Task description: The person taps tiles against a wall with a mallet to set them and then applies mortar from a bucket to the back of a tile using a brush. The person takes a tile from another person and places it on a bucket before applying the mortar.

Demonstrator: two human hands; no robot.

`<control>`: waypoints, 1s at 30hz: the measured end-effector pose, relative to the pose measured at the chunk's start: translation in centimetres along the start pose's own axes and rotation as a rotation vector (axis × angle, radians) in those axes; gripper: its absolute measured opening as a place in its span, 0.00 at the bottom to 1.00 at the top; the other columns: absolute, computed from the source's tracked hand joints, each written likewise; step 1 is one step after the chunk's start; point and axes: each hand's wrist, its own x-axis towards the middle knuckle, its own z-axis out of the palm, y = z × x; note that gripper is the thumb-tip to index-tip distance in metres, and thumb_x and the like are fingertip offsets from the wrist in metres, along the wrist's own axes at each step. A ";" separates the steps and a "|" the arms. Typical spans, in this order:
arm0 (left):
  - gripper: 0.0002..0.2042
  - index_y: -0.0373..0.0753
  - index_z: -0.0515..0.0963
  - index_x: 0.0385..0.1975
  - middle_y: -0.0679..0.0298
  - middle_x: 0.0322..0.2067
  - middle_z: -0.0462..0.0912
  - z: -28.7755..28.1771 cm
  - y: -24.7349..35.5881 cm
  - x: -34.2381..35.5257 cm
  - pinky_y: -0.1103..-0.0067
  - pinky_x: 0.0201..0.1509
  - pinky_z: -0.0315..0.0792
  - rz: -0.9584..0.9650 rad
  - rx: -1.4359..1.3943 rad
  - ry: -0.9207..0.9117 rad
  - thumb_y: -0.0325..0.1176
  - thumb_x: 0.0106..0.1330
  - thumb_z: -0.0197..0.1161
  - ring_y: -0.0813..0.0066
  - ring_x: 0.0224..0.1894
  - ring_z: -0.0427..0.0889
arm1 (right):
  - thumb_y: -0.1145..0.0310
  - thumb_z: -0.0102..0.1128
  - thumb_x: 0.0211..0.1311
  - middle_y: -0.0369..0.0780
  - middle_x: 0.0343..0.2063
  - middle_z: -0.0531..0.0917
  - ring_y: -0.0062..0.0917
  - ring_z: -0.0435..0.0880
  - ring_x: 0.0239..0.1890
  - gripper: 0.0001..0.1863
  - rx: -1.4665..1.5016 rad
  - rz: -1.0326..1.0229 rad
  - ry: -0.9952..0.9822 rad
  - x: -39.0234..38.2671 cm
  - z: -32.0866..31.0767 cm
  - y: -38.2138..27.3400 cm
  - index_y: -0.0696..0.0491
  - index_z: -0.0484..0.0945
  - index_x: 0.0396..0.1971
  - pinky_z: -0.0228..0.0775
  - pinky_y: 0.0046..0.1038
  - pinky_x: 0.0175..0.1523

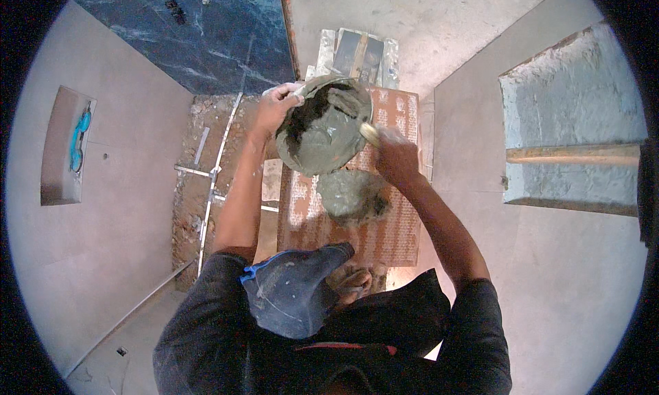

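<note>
My left hand (276, 112) grips the upper left rim of a round, mortar-smeared bucket (287, 152), which is tilted so its inside shows. Wet grey mortar (328, 135) lines the bucket. In my right hand (396, 159) is a tool with a pale handle (370, 133), probably a trowel, at the bucket's right rim; its working end cannot be made out among the mortar. Below the bucket, a heap of mortar (351, 197) lies on the ribbed reddish-brown back of a large tile (401, 223).
Beyond the tile lies a taped dark box (358, 55) on pale pieces. White pipes (227, 137) cross rubble on the left. A wall niche (63, 148) holds a turquoise tool (79, 137). At right, a wooden bar (576, 154) spans a recess. Dark marbled panel (206, 38) stands upper left.
</note>
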 end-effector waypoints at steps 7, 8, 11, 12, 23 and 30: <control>0.13 0.36 0.84 0.44 0.68 0.42 0.84 0.1 1.6 -0.7 0.79 0.55 0.71 0.098 0.178 0.046 0.27 0.60 0.65 0.79 0.46 0.79 | 0.69 0.54 0.62 0.51 0.37 0.83 0.44 0.85 0.40 0.22 -0.127 -0.232 0.129 0.5 6.4 -1.3 0.55 0.77 0.57 0.78 0.46 0.39; 0.12 0.36 0.85 0.44 0.68 0.42 0.84 -0.1 1.3 -0.7 0.79 0.55 0.70 0.076 0.161 0.046 0.27 0.60 0.65 0.79 0.46 0.79 | 0.70 0.54 0.61 0.52 0.38 0.82 0.44 0.85 0.40 0.23 -0.113 -0.368 0.227 -0.8 7.1 -0.5 0.55 0.77 0.57 0.77 0.47 0.39; 0.13 0.36 0.84 0.45 0.68 0.44 0.84 -1.1 -0.6 -0.3 0.80 0.55 0.70 0.075 0.164 0.087 0.26 0.60 0.65 0.79 0.47 0.79 | 0.71 0.54 0.61 0.55 0.41 0.81 0.48 0.83 0.41 0.21 -0.162 -0.334 -0.237 -0.2 4.2 0.1 0.60 0.76 0.55 0.76 0.51 0.42; 0.13 0.36 0.84 0.45 0.68 0.43 0.84 -1.2 -0.4 0.0 0.80 0.55 0.70 0.104 0.155 0.081 0.26 0.61 0.65 0.79 0.47 0.79 | 0.71 0.54 0.61 0.56 0.41 0.80 0.50 0.82 0.42 0.21 -0.188 -0.238 -0.516 0.4 2.4 -0.3 0.62 0.76 0.54 0.75 0.52 0.44; 0.14 0.36 0.84 0.47 0.69 0.42 0.86 0.5 1.2 -0.1 0.79 0.56 0.71 -0.039 0.165 -0.124 0.26 0.61 0.66 0.79 0.46 0.80 | 0.74 0.51 0.61 0.56 0.52 0.76 0.51 0.84 0.44 0.31 -0.040 -0.389 -0.056 -0.9 10.6 0.9 0.49 0.69 0.67 0.79 0.47 0.48; 0.13 0.36 0.84 0.46 0.70 0.41 0.85 1.8 2.2 -0.2 0.79 0.51 0.73 0.034 0.045 -0.087 0.29 0.62 0.66 0.80 0.42 0.80 | 0.70 0.52 0.67 0.57 0.49 0.78 0.49 0.85 0.36 0.23 -0.085 -0.203 -0.115 2.1 0.5 -0.3 0.49 0.75 0.62 0.80 0.51 0.41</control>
